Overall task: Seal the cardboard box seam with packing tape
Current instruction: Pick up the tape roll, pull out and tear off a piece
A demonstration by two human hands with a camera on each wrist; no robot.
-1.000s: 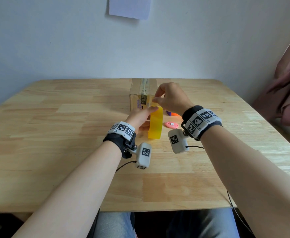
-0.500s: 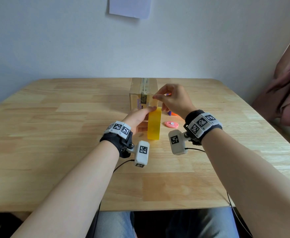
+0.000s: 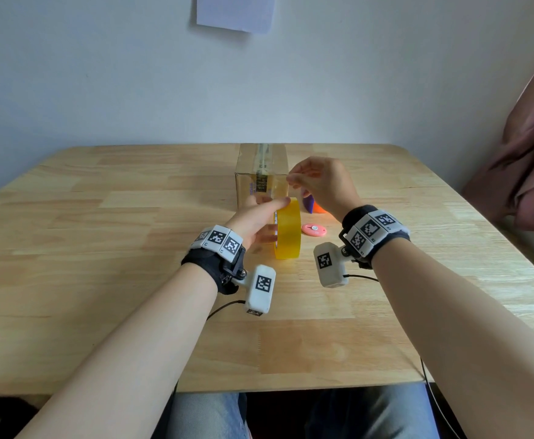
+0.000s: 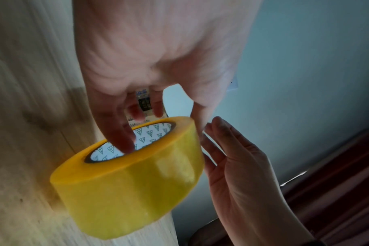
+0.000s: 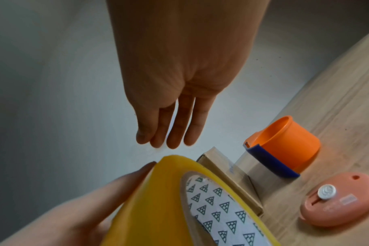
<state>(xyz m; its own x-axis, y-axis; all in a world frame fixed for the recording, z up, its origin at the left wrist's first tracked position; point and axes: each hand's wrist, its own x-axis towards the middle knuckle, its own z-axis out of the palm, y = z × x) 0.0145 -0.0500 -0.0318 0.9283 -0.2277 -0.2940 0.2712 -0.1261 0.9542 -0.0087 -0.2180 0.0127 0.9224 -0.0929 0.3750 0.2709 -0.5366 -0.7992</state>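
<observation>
Tape roll (image 3: 287, 229) on edge on worktop (image 3: 132, 242) before cardboard box (image 3: 260, 172), gripped by left hand (image 3: 253, 221); right hand (image 3: 319, 182), fingers (image 5: 164, 131) straight, holding nothing: better to find loose end, peel slowly.

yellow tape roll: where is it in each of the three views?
Head: yellow tape roll at centre, on edge on the table, left hand holding it.
Left wrist: lower centre, fingers in the core.
Right wrist: bottom centre.
Shared landmark: cardboard box behind the roll.
</observation>
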